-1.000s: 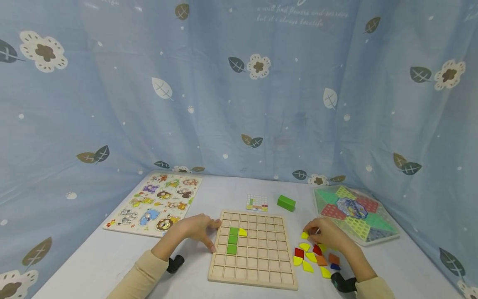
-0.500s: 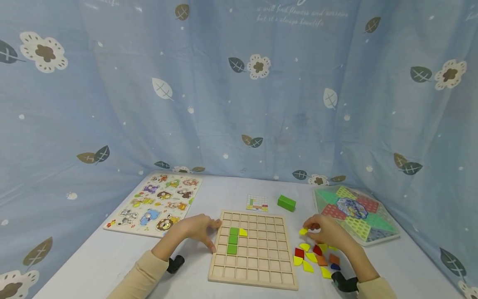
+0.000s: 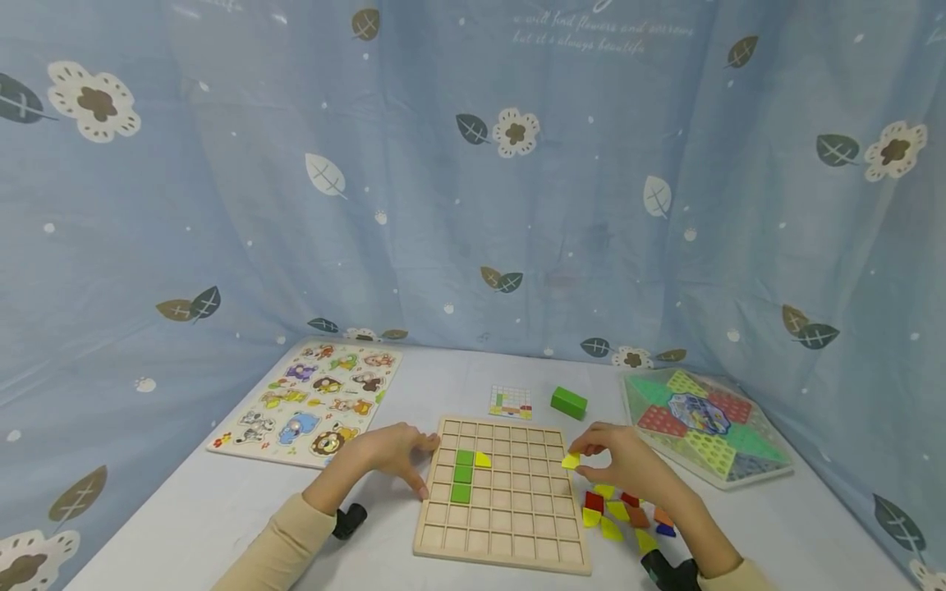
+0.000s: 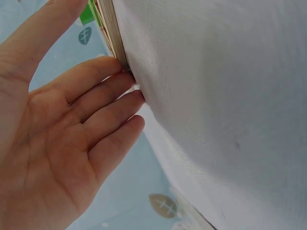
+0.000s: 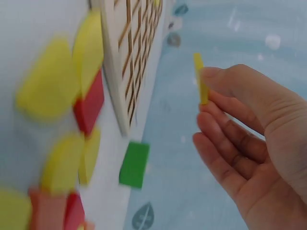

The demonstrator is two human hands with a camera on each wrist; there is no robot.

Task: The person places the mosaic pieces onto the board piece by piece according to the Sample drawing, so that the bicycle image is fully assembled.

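Observation:
A wooden grid board [image 3: 510, 521] lies mid-table. Three green squares [image 3: 462, 474] sit in a column in its cells, with a yellow rounded piece [image 3: 482, 460] beside the top one. My left hand [image 3: 395, 453] rests against the board's left edge; in the left wrist view, its fingers [image 4: 103, 88] extend to the rim. Over the board's right edge, my right hand [image 3: 628, 469] pinches a thin yellow quarter-round tile [image 5: 200, 81] between thumb and fingertips. Loose yellow, red, orange and blue tiles [image 3: 611, 530] lie right of the board, partly behind the right forearm.
A small pattern card [image 3: 510, 401] and a green block [image 3: 568, 402] lie behind the board. An animal puzzle [image 3: 284, 417] is at left, a hexagonal game box [image 3: 705, 427] at right. A patterned blue curtain [image 3: 414, 222] hangs behind the table.
My right hand has moved left from beside the loose tiles to the board's right edge, carrying the yellow tile. My left hand has stayed at the board's left edge.

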